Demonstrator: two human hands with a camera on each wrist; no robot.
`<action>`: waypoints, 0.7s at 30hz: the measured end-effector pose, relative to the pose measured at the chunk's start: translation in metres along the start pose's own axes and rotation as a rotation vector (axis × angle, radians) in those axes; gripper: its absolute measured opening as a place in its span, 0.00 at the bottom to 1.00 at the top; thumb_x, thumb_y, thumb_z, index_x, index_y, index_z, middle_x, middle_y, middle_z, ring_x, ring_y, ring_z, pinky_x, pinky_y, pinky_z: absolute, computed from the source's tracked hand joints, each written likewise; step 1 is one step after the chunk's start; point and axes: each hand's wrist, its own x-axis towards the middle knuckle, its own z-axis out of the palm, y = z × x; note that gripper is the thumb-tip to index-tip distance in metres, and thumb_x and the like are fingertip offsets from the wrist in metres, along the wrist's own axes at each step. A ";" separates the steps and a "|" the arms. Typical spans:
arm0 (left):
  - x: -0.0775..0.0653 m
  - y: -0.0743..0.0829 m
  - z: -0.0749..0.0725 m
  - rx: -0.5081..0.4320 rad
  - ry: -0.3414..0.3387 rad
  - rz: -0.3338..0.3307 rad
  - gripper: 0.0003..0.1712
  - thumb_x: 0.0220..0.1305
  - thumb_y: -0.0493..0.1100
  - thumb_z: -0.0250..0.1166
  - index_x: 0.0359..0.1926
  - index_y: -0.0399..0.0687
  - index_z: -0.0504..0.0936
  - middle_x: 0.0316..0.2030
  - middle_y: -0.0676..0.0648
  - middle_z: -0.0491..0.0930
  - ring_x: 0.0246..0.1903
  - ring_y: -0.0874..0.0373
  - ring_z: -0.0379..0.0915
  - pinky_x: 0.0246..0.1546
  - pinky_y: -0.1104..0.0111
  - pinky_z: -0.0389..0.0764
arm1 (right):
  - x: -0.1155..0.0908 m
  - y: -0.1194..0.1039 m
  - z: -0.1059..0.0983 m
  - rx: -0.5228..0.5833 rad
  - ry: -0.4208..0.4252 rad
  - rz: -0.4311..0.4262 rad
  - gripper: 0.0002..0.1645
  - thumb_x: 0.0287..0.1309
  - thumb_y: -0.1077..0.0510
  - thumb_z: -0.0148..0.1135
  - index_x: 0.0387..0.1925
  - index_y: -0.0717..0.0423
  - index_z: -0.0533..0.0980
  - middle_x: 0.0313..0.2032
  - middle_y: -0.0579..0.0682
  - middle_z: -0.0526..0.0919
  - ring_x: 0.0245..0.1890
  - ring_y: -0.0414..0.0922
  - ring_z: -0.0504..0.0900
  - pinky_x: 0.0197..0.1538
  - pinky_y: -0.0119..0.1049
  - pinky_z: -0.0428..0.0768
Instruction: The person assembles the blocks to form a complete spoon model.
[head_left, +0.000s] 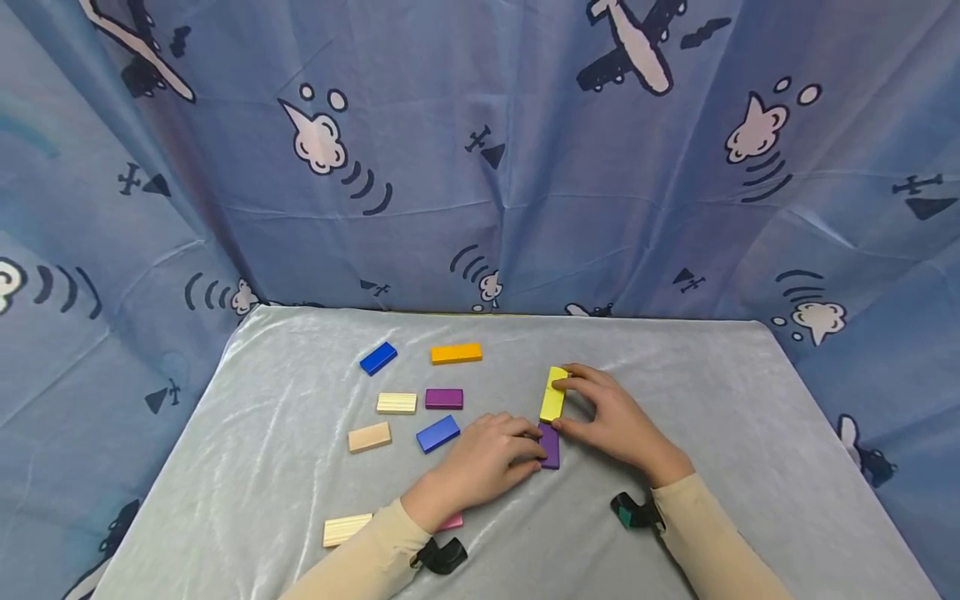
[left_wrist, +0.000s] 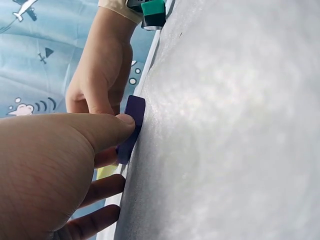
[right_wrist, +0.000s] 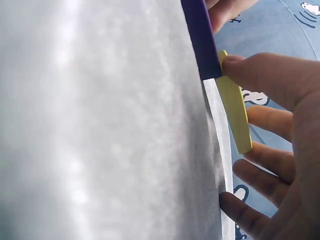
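My left hand (head_left: 487, 460) pinches a purple block (head_left: 551, 447) between thumb and fingers on the cloth. In the left wrist view, the thumb presses the near side of that purple block (left_wrist: 134, 125). A yellow block (head_left: 553, 395) extends from the purple block's far end, and my right hand (head_left: 617, 421) holds it by thumb and fingers. The right wrist view has the thumb at the end of the yellow block (right_wrist: 235, 112) beside the purple block (right_wrist: 201, 40), with fingertips farther along. Whether the two blocks touch, I cannot tell.
Left of the hands lie loose blocks: orange (head_left: 456, 354), dark blue (head_left: 378, 358), magenta-purple (head_left: 444, 399), blue (head_left: 438, 434), tan (head_left: 370, 437) and pale yellow (head_left: 396, 403). Another pale yellow block (head_left: 345, 530) and a partly hidden pink block (head_left: 452, 522) are near the left sleeve.
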 end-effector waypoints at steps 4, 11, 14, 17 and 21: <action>0.001 0.000 -0.001 0.002 -0.003 0.002 0.09 0.73 0.53 0.75 0.50 0.62 0.95 0.55 0.57 0.87 0.53 0.60 0.82 0.53 0.65 0.82 | 0.004 0.002 0.001 0.002 -0.011 -0.019 0.33 0.60 0.48 0.83 0.65 0.51 0.83 0.75 0.58 0.74 0.75 0.63 0.71 0.72 0.67 0.71; 0.001 -0.002 -0.001 0.005 -0.022 -0.013 0.09 0.74 0.53 0.74 0.50 0.62 0.95 0.55 0.59 0.87 0.54 0.61 0.81 0.54 0.65 0.81 | 0.008 0.008 0.003 0.056 -0.033 -0.046 0.31 0.59 0.50 0.84 0.63 0.50 0.84 0.75 0.56 0.75 0.76 0.62 0.72 0.73 0.66 0.70; 0.001 -0.002 -0.002 0.005 -0.021 -0.016 0.09 0.75 0.54 0.74 0.50 0.63 0.95 0.55 0.59 0.87 0.54 0.61 0.81 0.54 0.65 0.81 | 0.009 0.010 0.003 0.095 -0.035 -0.054 0.31 0.59 0.52 0.84 0.63 0.50 0.84 0.75 0.56 0.75 0.76 0.62 0.71 0.73 0.66 0.70; 0.001 -0.002 -0.002 0.011 -0.015 -0.015 0.09 0.74 0.54 0.74 0.50 0.62 0.95 0.55 0.59 0.86 0.54 0.62 0.81 0.54 0.66 0.81 | 0.010 0.013 0.005 0.119 -0.033 -0.069 0.30 0.59 0.52 0.83 0.62 0.49 0.85 0.75 0.56 0.76 0.76 0.62 0.72 0.73 0.68 0.69; 0.001 -0.002 0.000 0.010 -0.011 -0.009 0.09 0.73 0.54 0.75 0.49 0.62 0.95 0.54 0.59 0.86 0.53 0.62 0.81 0.54 0.67 0.80 | 0.008 0.017 0.006 0.134 -0.023 -0.085 0.28 0.60 0.52 0.83 0.61 0.49 0.85 0.74 0.56 0.76 0.76 0.62 0.72 0.73 0.70 0.65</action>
